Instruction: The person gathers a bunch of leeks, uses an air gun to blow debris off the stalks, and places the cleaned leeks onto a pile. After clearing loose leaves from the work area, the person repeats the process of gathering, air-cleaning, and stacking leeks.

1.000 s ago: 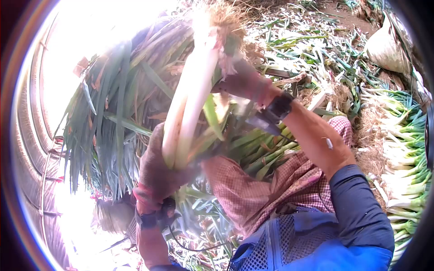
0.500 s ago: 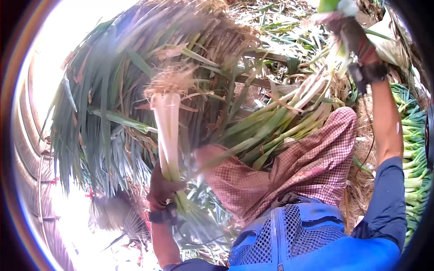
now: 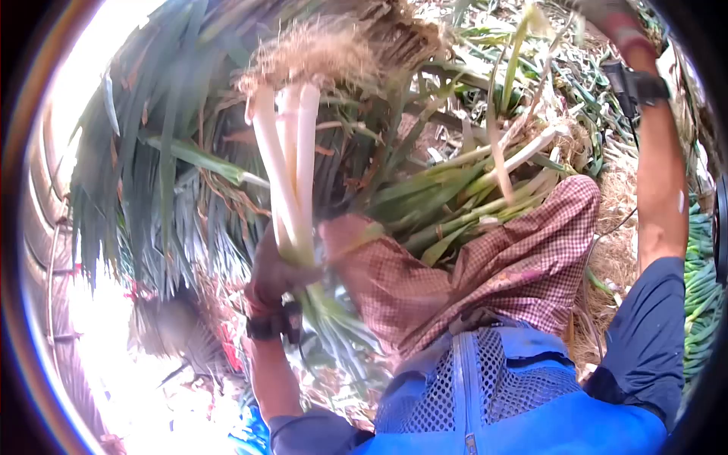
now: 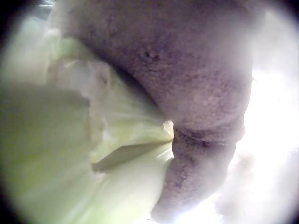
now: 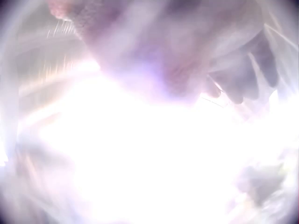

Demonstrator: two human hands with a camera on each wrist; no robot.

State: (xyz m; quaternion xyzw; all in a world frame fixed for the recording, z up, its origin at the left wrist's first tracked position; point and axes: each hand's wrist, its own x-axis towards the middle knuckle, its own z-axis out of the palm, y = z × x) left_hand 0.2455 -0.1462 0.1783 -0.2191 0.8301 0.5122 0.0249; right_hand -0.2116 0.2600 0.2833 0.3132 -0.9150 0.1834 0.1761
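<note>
In the head view my gloved left hand [image 3: 271,274] grips a few thick green onions [image 3: 305,155] around their lower stalks. They stand nearly upright, white shafts and bushy roots at the top, green leaves hanging below the fist. The left wrist view shows the glove [image 4: 187,79] wrapped against the pale green stalks [image 4: 126,186]. My right hand [image 3: 613,17] is far out at the top right, partly cut off by the frame edge. Glare washes out much of the right wrist view, where the fingers [image 5: 240,79] look extended and spread, with nothing seen in them.
A big heap of green onions [image 3: 163,152] with drooping leaves fills the left. More loose stalks [image 3: 455,197] lie by the checked trouser leg [image 3: 523,265]. Leaf scraps [image 3: 485,34] litter the ground ahead, and a row of green onions [image 3: 701,296] lines the right edge.
My right hand has left the stalks and swung out to the upper right; the green thing it carried half a second ago is no longer seen there. The left hand keeps its bunch, now lower.
</note>
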